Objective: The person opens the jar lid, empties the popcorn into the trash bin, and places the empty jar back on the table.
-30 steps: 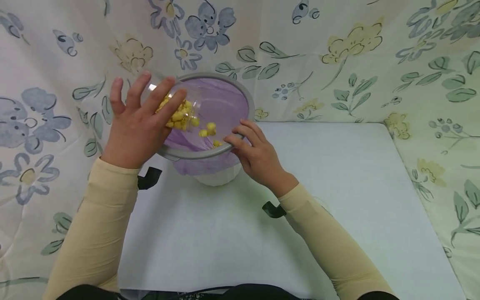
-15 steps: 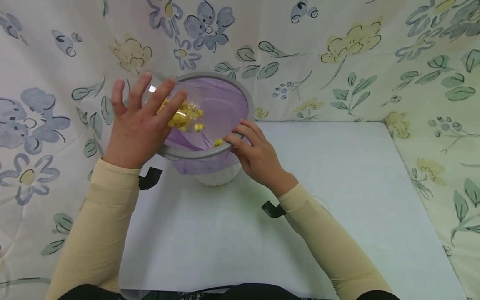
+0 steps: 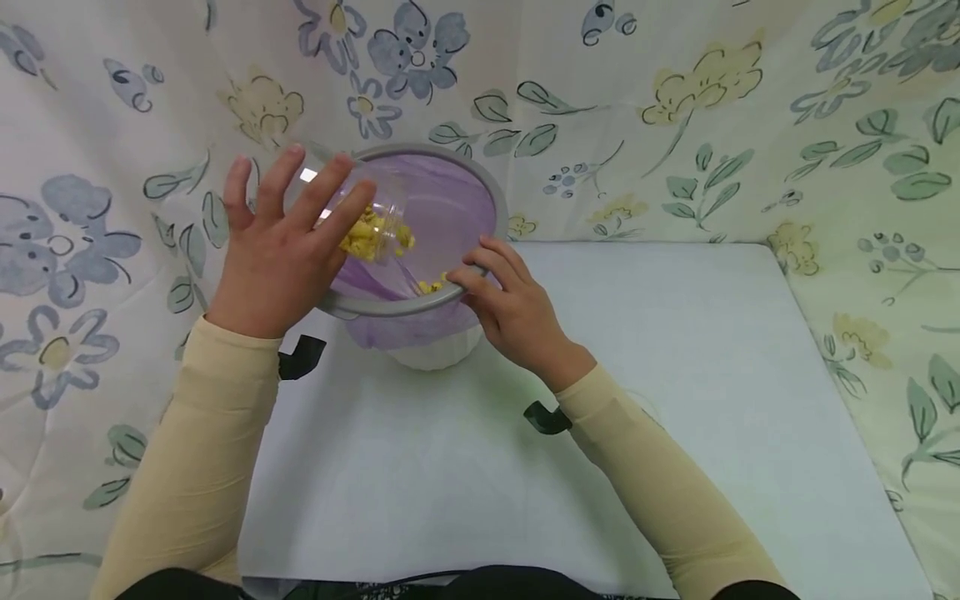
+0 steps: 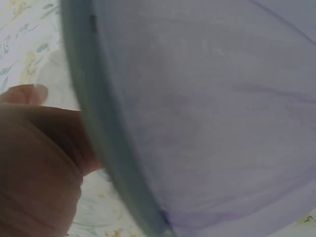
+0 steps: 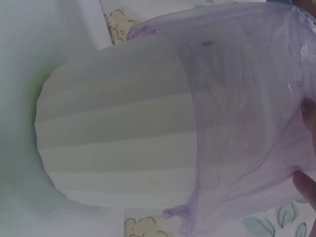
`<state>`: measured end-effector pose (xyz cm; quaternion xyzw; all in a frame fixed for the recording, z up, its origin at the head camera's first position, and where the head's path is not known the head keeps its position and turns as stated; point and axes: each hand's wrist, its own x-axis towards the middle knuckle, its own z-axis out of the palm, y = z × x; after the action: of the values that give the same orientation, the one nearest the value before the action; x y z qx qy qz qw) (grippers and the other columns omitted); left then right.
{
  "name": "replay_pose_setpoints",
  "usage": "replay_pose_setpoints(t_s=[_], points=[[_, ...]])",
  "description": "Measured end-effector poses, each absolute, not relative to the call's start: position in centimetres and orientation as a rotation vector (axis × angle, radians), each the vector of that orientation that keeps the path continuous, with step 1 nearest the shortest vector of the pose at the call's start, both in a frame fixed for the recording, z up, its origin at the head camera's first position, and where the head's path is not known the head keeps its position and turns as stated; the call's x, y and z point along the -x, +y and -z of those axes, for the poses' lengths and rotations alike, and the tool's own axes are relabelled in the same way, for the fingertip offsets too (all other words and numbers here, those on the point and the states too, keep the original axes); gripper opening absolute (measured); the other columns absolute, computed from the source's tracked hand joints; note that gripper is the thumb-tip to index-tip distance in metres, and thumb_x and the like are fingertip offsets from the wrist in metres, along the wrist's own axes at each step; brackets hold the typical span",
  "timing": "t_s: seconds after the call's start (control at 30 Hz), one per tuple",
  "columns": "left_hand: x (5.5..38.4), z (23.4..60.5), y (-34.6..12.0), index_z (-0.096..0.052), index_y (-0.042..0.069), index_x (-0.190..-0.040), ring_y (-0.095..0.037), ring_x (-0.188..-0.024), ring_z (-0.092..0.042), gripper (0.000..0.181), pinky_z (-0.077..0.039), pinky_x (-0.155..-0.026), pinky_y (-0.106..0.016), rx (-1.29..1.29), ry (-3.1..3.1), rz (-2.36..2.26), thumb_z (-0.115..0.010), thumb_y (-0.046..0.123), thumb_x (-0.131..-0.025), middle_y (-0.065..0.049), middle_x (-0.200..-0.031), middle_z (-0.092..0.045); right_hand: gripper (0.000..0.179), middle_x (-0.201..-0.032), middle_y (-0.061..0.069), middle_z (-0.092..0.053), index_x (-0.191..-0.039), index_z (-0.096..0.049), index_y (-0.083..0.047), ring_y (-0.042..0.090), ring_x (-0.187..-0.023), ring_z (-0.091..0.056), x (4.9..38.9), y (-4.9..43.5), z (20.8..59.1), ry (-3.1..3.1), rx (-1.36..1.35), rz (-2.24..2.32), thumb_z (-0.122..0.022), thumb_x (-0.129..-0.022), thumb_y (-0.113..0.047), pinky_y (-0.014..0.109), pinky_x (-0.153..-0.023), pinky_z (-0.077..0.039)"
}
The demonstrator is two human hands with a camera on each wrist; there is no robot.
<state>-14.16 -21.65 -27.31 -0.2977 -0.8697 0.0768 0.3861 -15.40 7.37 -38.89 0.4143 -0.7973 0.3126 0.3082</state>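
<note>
My left hand (image 3: 281,246) holds a clear plastic jar (image 3: 392,198) on its side, mouth tipped over a trash bin (image 5: 113,128). Yellow lumpy pieces (image 3: 363,237), looking like popcorn, fill part of the jar and crowd at its mouth. A few more yellow pieces lie inside the bin near its front. The bin is white and ribbed, with a grey rim ring (image 3: 491,187) and a purple bag (image 3: 450,200) lining it and folded over outside. With thumb and fingers, my right hand (image 3: 513,312) grips the rim's right front, tilting the bin toward me. The bin's bottom is hidden in the head view.
The bin stands toward the back left of a white table (image 3: 480,467). Floral curtain cloth (image 3: 570,125) hangs behind the table and along its sides. A black strap end (image 3: 547,419) sticks out at each wrist.
Yellow pieces have slid toward the jar's mouth and some have dropped into the bin, so the jar holds fewer. Both hands and the bin stay nearly in place.
</note>
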Motion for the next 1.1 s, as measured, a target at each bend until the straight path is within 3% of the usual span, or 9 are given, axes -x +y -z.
replay_pose_setpoints(t_s=[0.6,0.87,1.1], points=[[14.2,27.1,-21.0,-0.047,0.020,-0.153,-0.039,-0.147,-0.033,0.087,-0.016,-0.117,-0.067,0.834,-2.284,-0.191,-0.088,0.003,-0.078,-0.012,-0.156,-0.048,0.029,-0.134,0.008,-0.058,-0.131,-0.064,-0.019,0.029,-0.149,-0.041,15.6,7.3,39.2,-2.128,-1.095,-0.838,-0.068,-0.103,-0.013,0.043,-0.101,-0.057],[14.2,26.5,-21.0,-0.042,0.019,-0.157,-0.041,-0.150,-0.027,0.090,-0.012,-0.119,-0.066,0.796,-2.368,-0.210,-0.085,0.002,-0.081,-0.013,-0.159,-0.044,0.028,-0.136,0.008,-0.059,-0.131,-0.065,-0.018,0.033,-0.146,-0.044,15.6,7.3,39.2,-2.135,-1.107,-0.844,-0.068,-0.103,-0.014,0.041,-0.102,-0.056],[14.4,26.0,-20.3,-0.045,0.019,-0.155,-0.039,-0.148,-0.030,0.089,-0.014,-0.118,-0.065,0.809,-2.293,-0.204,-0.087,0.003,-0.079,-0.011,-0.158,-0.046,0.028,-0.135,0.008,-0.059,-0.131,-0.065,-0.019,0.032,-0.146,-0.044,15.6,7.6,39.1,-2.134,-1.083,-0.824,-0.069,-0.103,-0.014,0.041,-0.105,-0.054]])
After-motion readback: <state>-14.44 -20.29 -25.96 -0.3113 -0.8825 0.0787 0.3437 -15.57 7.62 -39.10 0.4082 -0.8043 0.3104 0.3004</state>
